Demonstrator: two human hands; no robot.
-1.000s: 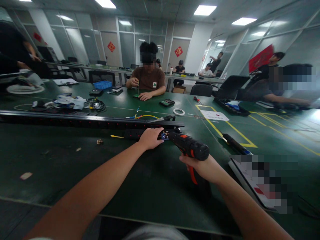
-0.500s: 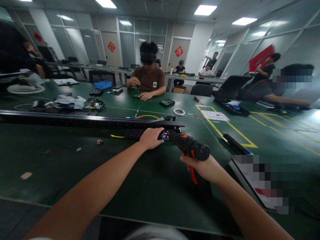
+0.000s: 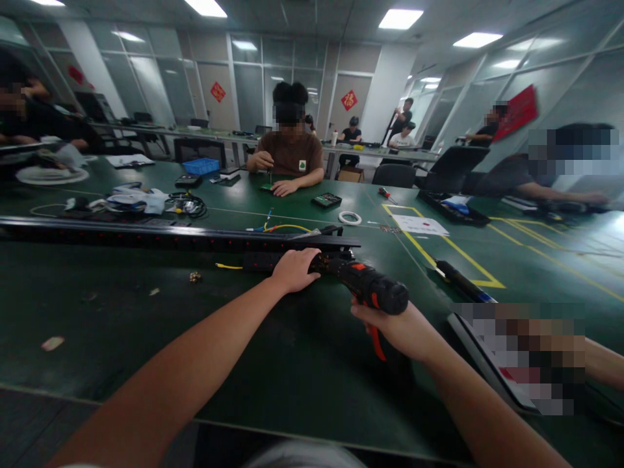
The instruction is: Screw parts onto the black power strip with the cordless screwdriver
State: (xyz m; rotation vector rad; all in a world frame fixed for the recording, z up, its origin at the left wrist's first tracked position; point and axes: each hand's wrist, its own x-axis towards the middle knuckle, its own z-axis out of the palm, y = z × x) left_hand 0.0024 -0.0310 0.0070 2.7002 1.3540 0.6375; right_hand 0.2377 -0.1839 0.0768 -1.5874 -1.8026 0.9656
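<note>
My right hand (image 3: 392, 322) is wrapped round the grip of a black and orange cordless drill (image 3: 373, 286). The drill points left, its nose close to the fingertips of my left hand (image 3: 295, 270). That hand is closed over the end of a short black socket module (image 3: 258, 261), which lies on the green table; the fingers partly hide it. Whether the bit touches a screw is too small and dark to tell. A yellow wire (image 3: 228, 266) sticks out of the module's left end. Just behind lies a long black metal rail (image 3: 146, 235).
A small pile of brass-coloured screws (image 3: 195, 277) lies left of my left hand. Further back are a roll of white tape (image 3: 350, 218), a bundle of cables (image 3: 136, 198) and a blue basket (image 3: 201, 166). A co-worker (image 3: 292, 153) sits opposite. At right lies a black-handled tool (image 3: 463, 281).
The light at the drill's nose has gone out, while both my hands and the drill stay almost still. Another person's arm has come in at the right edge. People in the background have shifted.
</note>
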